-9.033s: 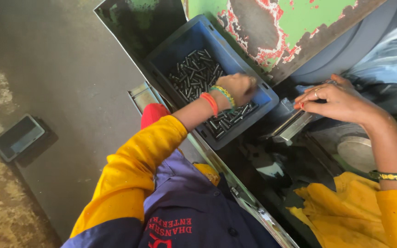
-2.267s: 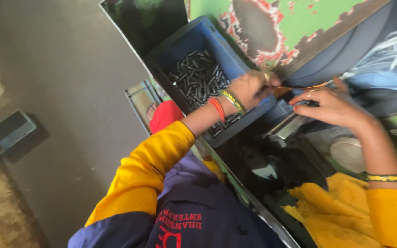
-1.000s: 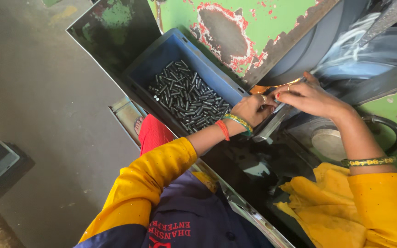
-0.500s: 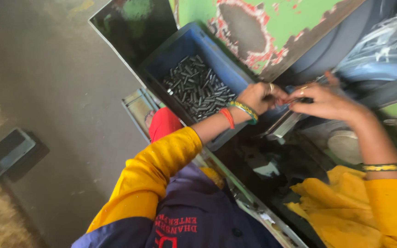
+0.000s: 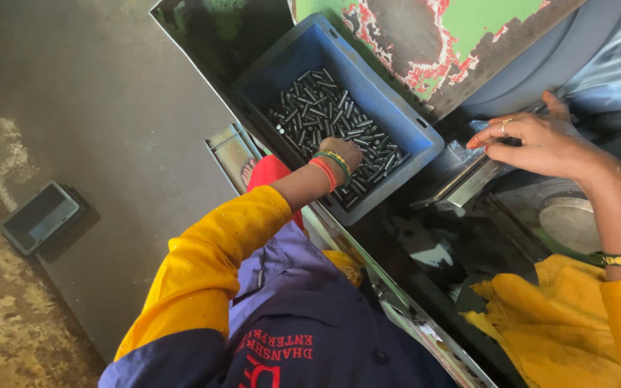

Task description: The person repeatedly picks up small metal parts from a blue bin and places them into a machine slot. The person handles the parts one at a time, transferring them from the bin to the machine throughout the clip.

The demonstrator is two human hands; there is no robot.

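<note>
Steel pins (image 5: 328,118), short, dark and oily-looking, lie heaped in the blue bin (image 5: 404,115) at 12 o'clock. Left hand (image 5: 344,153) is clenched down among them, apparently gripping some. Right hand (image 5: 540,144), at 3 o'clock, rests loosely curled on the machine (image 5: 461,183), holding nothing visible. Risk: slick pins may slip from a full fist.

Blue bin (image 5: 404,118) open from above; left hand (image 5: 344,152) fills near corner. Green panel (image 5: 468,36) blocks far side; floor (image 5: 95,108) leftward open.
</note>
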